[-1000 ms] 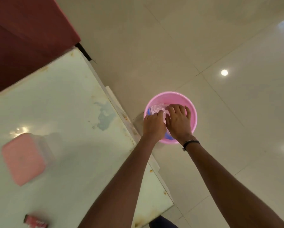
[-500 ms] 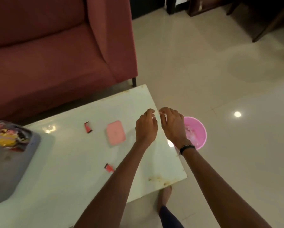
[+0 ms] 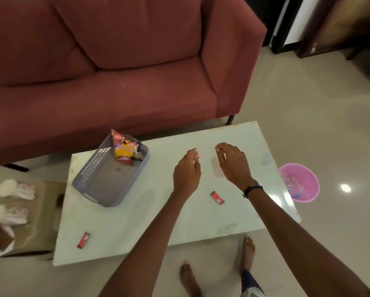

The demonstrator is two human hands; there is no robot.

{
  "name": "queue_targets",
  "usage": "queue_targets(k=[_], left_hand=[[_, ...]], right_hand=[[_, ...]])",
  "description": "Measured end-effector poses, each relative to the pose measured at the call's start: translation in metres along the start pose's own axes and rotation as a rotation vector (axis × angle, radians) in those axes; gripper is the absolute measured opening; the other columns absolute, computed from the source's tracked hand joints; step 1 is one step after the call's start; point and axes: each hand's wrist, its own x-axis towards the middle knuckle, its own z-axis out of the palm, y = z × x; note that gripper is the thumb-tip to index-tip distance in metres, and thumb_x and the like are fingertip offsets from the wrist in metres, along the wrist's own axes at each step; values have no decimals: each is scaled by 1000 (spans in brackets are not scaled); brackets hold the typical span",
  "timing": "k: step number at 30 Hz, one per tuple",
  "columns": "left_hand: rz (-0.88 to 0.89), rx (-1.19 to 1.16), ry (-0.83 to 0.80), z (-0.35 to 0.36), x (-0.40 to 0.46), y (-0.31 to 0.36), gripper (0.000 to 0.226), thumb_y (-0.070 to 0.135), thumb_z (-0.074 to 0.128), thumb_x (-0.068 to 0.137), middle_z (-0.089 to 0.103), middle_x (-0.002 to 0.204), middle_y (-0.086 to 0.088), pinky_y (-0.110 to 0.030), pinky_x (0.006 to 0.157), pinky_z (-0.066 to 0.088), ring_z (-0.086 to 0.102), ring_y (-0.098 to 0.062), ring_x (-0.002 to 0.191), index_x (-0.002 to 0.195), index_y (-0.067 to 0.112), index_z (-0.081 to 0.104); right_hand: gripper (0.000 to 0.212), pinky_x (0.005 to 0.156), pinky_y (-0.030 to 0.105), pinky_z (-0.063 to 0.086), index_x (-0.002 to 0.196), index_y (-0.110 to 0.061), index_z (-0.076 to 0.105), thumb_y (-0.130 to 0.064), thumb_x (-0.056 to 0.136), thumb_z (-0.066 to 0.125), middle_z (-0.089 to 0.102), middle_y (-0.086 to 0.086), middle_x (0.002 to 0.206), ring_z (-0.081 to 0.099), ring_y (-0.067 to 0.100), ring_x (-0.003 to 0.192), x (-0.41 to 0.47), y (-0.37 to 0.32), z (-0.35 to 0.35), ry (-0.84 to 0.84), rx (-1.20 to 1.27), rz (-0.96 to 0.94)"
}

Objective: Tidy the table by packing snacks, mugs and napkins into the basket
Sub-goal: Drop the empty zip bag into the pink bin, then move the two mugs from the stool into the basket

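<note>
Lifted clear of the pink bin (image 3: 302, 185) and back over the table (image 3: 169, 213), left hand (image 3: 186, 171) and right hand (image 3: 233, 163) hovering loosely curled, holding nothing visible, near two snack bars (image 3: 217, 197) (image 3: 83, 240), with basket (image 3: 89, 179) far left, part-filled.

A home living room, my low white surface (image 3: 179, 211) as landmark, maroon sofa (image 3: 115, 71) just behind it, glossy tiled floor (image 3: 308, 125) all around, pink bin (image 3: 308, 179) beside its right edge, my bare feet (image 3: 248, 251) in front.
</note>
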Motion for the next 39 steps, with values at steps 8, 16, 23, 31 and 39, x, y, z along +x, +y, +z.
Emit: queue_targets(k=[8,16,23,31,39], left_hand=[[-128,-61,42,-69,-26,-79,25,14,44,94,65,117,-4,-38,87,54,63,-23,103,118,17,50],[-306,-164,194,-114,-37,-162,24,16,42,95,65,113,-9,-32,83,51,61,-24,103,116,12,51],[-457,-267,343,-171,-61,-254,23,18,45,95,66,113,-11,-27,81,49,63,-26,103,114,8,53],[-730,-399,487,-243,-77,-418,18,4,46,90,65,107,-11,-38,85,47,62,-31,98,104,7,58],[-963,-448,585,-283,-70,-579,27,3,47,89,59,109,-16,-35,92,41,54,-31,107,114,-4,54]], right_hand=[[25,79,34,48,108,-9,61,-20,99,40,69,9,106,64,27,91,-25,-96,56,-105,83,-77],[26,89,37,51,110,-12,59,-24,100,38,67,6,110,61,22,98,-24,-176,126,-306,234,-96],[23,83,31,49,107,-10,60,-21,99,41,67,7,107,61,22,96,-25,-260,192,-460,334,-163],[19,77,24,44,100,-10,60,-17,97,43,67,5,102,56,15,87,-39,-383,326,-646,347,-214],[23,83,37,50,110,-12,58,-15,93,42,66,7,111,61,26,100,-31,-491,491,-743,340,-154]])
